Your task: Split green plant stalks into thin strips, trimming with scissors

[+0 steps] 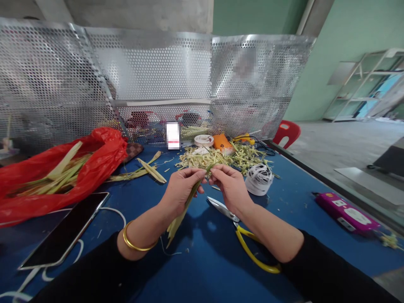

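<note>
My left hand (181,187) pinches a long green plant leaf (180,219), whose pale, split end hangs down below the palm. At the leaf's narrow upper tip, the thumb and fingers of my right hand (232,187) are closed on it, close to the left fingertips. Yellow-handled scissors (257,252) lie on the blue table (205,269) beneath my right wrist, with the blades pointing up and left. Just beyond both hands is a heap of small pale-green leaf pieces (205,159). A white tub with loops of white strip (259,181) stands right of my right hand.
On the left are a red plastic bag (107,147) of long leaves and a dark-screened device (67,229) with white cables. A lit phone (173,135) stands before a perforated metal screen (164,67). An orange packet (222,142) and a purple box (345,210) lie rightward.
</note>
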The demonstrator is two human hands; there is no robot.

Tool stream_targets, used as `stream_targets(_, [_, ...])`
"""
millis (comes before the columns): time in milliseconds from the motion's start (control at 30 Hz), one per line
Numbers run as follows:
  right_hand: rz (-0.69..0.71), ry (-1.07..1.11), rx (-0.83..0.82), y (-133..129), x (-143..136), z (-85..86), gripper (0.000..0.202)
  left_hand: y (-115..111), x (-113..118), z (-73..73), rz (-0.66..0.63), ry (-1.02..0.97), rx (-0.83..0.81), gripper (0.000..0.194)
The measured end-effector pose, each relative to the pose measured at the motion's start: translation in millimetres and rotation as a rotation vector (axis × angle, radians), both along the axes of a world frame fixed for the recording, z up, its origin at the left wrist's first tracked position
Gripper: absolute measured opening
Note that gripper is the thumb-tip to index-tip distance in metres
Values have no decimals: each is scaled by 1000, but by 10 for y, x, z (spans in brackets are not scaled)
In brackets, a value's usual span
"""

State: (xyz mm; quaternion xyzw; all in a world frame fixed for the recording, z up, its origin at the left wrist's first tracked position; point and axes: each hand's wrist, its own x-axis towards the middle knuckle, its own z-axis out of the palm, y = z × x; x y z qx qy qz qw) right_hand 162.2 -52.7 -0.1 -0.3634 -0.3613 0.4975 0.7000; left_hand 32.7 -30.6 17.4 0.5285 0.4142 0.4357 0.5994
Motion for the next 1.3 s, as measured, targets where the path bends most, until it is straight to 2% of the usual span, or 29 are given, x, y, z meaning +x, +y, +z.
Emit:
stream_targets(300, [-31,-24,-5,-16,-37,-18,13,-18,27,16,84,-7,16,19])
stream_targets(633, [17,-32,20,-17,-18,-21,18,-34,17,0,-22,8,83,17])
stream_targets(933, [4,-81,26,-39,-34,-18,19,-67,32,20,37,92,188,17])
stream_targets(1100, [-50,-120,62,-46,-57,-39,13,-51,25,27,86,33,77,18])
stream_targets(1300, [-53,-202,88,-30,-52,-61,10,-3,3,17,63,-7,-65,21])
